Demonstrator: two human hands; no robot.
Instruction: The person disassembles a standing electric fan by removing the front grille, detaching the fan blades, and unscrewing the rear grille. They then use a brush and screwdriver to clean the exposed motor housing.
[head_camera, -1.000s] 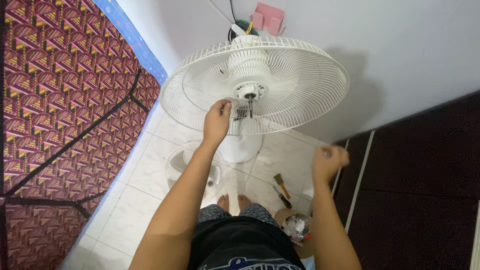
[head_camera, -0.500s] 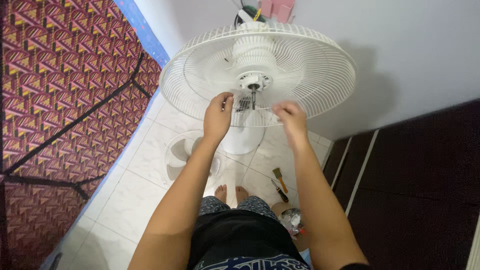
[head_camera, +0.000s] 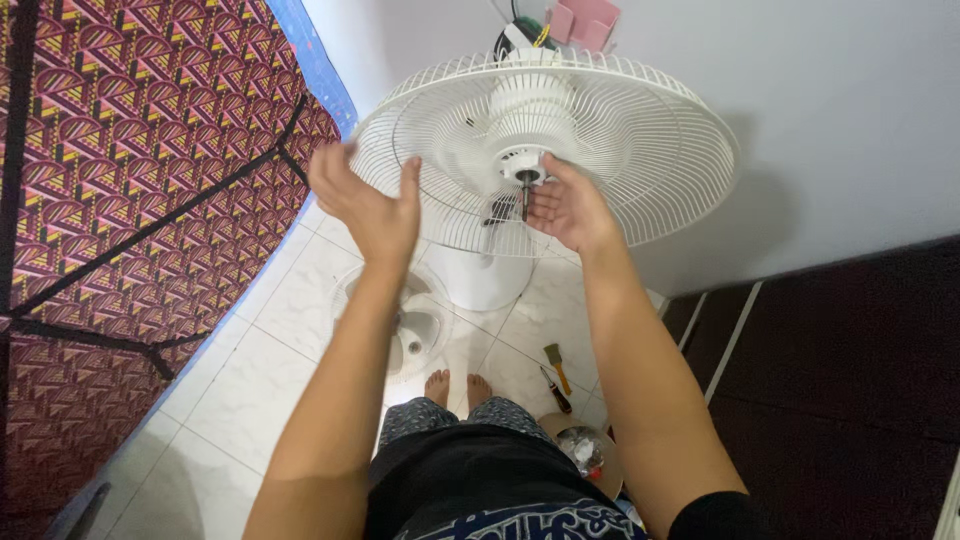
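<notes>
Fan guard: white wire, round, ribbed.
Shaft: dark metal; touched by right hand, fingers spread.
Left hand: spread wide, nothing held.

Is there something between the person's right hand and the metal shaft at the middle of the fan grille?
Nothing visible. The right hand is open with its fingers right beside the shaft, at the hub of the white rear grille. The left hand is apart, at the grille's left edge.
</notes>
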